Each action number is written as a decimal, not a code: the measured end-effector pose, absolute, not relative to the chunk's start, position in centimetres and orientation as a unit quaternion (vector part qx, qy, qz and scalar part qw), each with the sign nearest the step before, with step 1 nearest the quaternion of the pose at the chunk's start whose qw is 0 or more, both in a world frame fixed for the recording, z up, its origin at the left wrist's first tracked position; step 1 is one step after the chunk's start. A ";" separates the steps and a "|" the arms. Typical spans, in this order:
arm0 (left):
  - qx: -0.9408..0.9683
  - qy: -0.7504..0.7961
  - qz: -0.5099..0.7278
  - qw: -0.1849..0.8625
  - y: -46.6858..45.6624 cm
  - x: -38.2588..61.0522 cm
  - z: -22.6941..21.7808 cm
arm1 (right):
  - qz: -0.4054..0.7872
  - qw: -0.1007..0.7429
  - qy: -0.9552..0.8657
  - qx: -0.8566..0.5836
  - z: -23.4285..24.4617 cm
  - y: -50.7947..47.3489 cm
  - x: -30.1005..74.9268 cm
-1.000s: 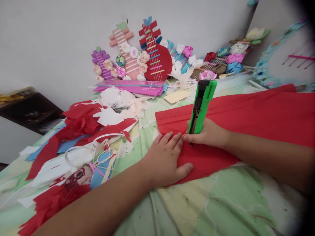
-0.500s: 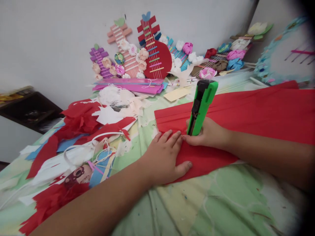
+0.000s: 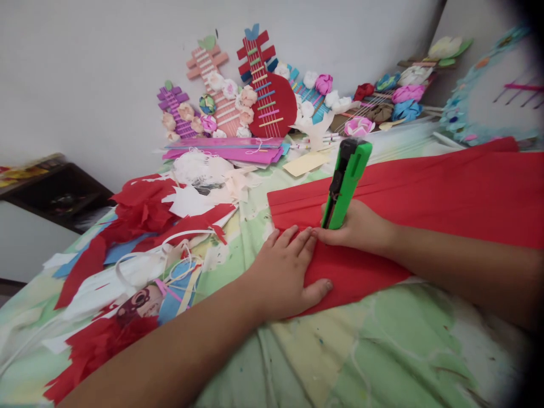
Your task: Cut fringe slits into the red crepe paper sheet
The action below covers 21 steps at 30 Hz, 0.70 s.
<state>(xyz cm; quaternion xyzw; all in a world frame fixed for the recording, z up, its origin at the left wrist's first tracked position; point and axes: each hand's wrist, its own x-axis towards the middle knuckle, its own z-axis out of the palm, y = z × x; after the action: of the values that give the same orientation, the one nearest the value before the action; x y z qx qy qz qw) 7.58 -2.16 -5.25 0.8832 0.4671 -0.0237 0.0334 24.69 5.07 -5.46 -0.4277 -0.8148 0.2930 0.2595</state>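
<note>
A long sheet of red paper (image 3: pixel 446 192) lies folded across a green patterned cloth (image 3: pixel 361 351). My left hand (image 3: pixel 284 272) lies flat on the sheet's near left end, fingers stretched out and pressing it down. My right hand (image 3: pixel 357 229) is closed round a green utility knife (image 3: pixel 345 181), held nearly upright with its tip down on the red paper just beyond my left fingertips. The blade tip is hidden by my fingers.
Torn red, white and blue paper scraps (image 3: pixel 140 226) litter the cloth to the left. Paper guitars with paper flowers (image 3: pixel 255 96) lean on the white wall at the back. Pink paper strips (image 3: pixel 229 150) lie in front of them. A dark shelf (image 3: pixel 51 192) stands at far left.
The green knife has tilted slightly and shifted a little left with my right hand. My left hand stays flat on the red paper.
</note>
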 end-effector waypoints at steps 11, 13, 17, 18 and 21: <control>0.882 0.468 -0.038 0.033 -2.2 7.6 -4.9 | 0.292 0.262 -0.811 -0.434 -5.4 5.1 24.5; 0.882 0.469 -0.035 0.032 -2.2 7.6 -4.9 | 0.288 0.269 -0.808 -0.438 -5.5 5.2 24.6; 0.882 0.469 -0.033 0.030 -2.1 7.6 -5.0 | 0.307 0.300 -0.787 -0.444 -5.4 5.2 24.7; 0.883 0.468 -0.033 0.029 -2.1 7.6 -5.0 | 0.322 0.304 -0.781 -0.441 -5.4 5.2 24.8; 0.883 0.468 -0.031 0.030 -2.1 7.5 -5.0 | 0.372 0.293 -0.775 -0.418 -5.1 4.9 24.8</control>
<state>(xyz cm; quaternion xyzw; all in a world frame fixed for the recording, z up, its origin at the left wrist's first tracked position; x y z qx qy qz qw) 7.55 -2.09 -4.98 0.8829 0.4675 -0.0309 0.0297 24.85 4.92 -5.06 -0.4176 -0.7755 0.3719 0.2933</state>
